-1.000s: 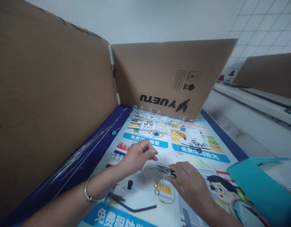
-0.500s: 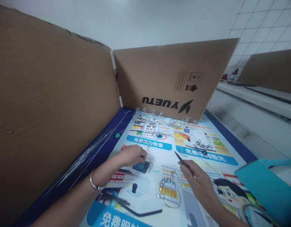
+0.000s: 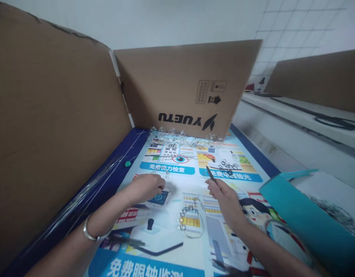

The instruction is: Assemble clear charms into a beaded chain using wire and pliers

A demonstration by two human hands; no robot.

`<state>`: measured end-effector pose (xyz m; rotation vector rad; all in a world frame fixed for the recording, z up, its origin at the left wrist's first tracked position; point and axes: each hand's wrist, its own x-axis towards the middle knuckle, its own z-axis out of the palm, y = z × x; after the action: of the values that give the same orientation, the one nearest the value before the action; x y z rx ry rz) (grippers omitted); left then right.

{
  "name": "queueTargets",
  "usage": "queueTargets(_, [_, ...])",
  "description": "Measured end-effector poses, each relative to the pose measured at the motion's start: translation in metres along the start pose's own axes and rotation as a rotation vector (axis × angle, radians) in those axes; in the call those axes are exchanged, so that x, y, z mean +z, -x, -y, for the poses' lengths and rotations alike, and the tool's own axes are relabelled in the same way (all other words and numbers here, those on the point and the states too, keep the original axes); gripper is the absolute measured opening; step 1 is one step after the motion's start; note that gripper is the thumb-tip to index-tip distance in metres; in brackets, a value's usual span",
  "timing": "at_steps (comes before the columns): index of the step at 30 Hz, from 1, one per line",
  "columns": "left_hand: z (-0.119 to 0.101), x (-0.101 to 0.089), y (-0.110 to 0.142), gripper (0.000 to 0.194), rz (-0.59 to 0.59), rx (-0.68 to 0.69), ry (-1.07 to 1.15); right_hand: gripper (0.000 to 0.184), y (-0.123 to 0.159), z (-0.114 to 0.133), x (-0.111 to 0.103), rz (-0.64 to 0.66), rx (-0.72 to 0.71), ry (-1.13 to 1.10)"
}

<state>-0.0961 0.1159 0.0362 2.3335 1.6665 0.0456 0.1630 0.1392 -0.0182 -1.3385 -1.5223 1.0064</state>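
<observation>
My left hand [image 3: 147, 187] hovers low over the printed sheet with its fingertips pinched together. A thin wire shows beside those fingertips, but what they grip is hidden. In my right hand [image 3: 223, 196] is a dark slim pointed tool [image 3: 210, 174], its tip facing away from me. Between the hands, a bent wire loop [image 3: 202, 223] strung with several clear round beads [image 3: 181, 221] lies on the sheet. A small tangle of black loops [image 3: 228, 168] sits beyond my right hand.
Cardboard panels stand at the left [image 3: 56, 115] and back [image 3: 177, 84]. Clear small pieces [image 3: 180, 134] line the back panel's foot. Long thin strands [image 3: 88, 188] lie along the left edge, near a green lump [image 3: 127, 164]. A teal box [image 3: 304, 207] holding wiry loops [image 3: 335, 211] stands right.
The view has swung to the right, so everything appears further left and more of the teal box shows. My left hand stays pinched, and my right hand still holds the dark tool.
</observation>
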Motion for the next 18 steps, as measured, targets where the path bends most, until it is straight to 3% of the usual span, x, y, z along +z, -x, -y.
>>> queueTargets(5, [-0.031,-0.003,-0.017,0.02,-0.08,0.091,0.072,0.032,-0.001,-0.001,0.001,-0.001,-0.002,-0.155])
queueTargets(12, [-0.082,0.038,-0.066,0.019,-0.006,0.004,0.041,0.03,0.0,-0.003,0.001,0.044,-0.041,-0.201])
queueTargets(18, [-0.095,0.052,-0.072,0.019,-0.019,-0.024,0.011,0.029,-0.001,-0.004,0.001,0.061,-0.105,-0.235])
